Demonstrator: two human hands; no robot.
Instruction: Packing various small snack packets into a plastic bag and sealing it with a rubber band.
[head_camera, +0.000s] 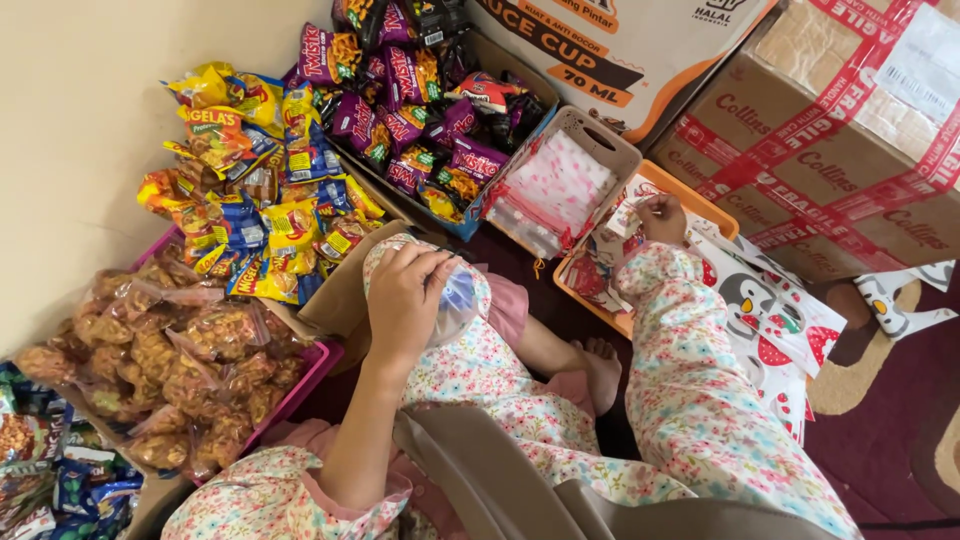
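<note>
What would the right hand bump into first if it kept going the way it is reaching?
The right hand already reaches into the orange tray. Going straight on, it would probably meet the printed packets in that tray first, then the white basket, though depth is hard to judge.

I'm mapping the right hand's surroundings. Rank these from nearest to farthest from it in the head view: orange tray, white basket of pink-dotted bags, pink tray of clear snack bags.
1. Orange tray: the right hand reaches into it.
2. White basket of pink-dotted bags: just left of the tray.
3. Pink tray of clear snack bags: far left, beyond the left hand.
</note>
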